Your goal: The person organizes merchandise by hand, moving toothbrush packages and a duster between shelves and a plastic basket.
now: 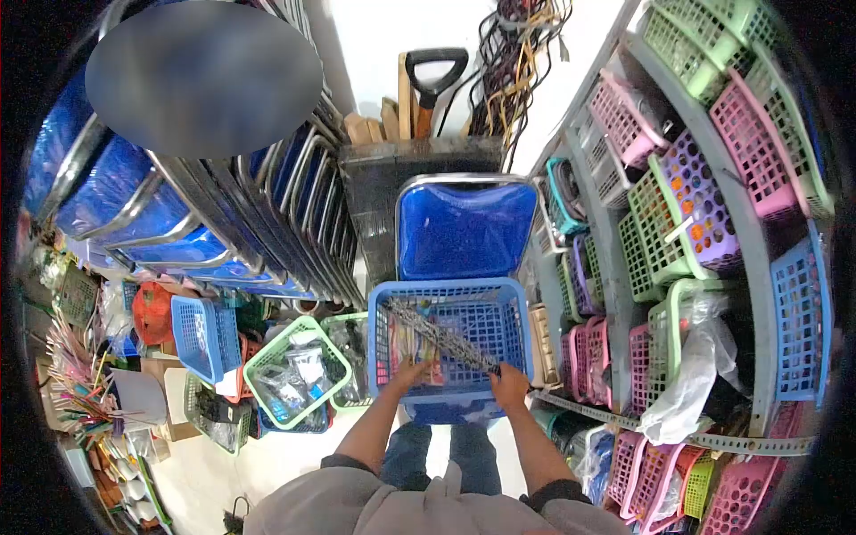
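A blue plastic basket (522, 308) stands in front of me on a blue-seated chair (464, 232). My right hand (510, 387) is closed at its near right corner, around the dark end of a long black-and-white patterned thing that looks like a folded umbrella (437, 335). This lies slantwise across the basket, its far end toward the back left. My left hand (409, 374) reaches over the near left rim, thumb and fingers apart, beside colourful flat packets (434, 370) inside. Its fingertips are partly hidden among them.
Stacked blue chairs (294, 205) rise at the left. Shelves with several baskets (660, 223) line the right. A green basket of bagged items (299, 370) sits left of me. A shovel handle (435, 76) and hanging cables (517, 80) are at the back wall.
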The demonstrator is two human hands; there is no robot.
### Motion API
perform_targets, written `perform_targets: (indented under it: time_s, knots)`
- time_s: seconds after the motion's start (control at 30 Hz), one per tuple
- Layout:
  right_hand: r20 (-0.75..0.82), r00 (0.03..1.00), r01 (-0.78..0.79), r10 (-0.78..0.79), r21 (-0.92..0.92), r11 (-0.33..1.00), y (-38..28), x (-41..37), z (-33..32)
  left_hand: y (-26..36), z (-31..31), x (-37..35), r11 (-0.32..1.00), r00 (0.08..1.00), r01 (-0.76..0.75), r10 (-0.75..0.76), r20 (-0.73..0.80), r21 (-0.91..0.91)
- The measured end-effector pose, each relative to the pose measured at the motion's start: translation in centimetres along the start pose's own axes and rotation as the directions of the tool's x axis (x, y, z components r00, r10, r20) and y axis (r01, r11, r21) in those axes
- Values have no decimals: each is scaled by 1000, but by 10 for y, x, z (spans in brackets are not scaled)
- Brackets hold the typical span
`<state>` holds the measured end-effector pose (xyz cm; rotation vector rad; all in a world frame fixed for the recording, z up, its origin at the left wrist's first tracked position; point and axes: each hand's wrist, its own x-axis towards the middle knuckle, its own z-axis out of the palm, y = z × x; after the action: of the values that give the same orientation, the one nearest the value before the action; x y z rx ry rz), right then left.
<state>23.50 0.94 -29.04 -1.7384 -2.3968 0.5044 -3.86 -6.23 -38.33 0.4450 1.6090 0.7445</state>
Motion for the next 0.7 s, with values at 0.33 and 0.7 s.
perform_targets:
  time_s: [0.33,0.7]
  knots:
    - [4,966,-250,260,289,924,-30,-56,-129,111,-10,-132,955,949,-294,290,122,18]
    - [-377,887,39,265,634,772,-14,-81,-210,241,-2,-223,751,701,-600,660,271,-276]
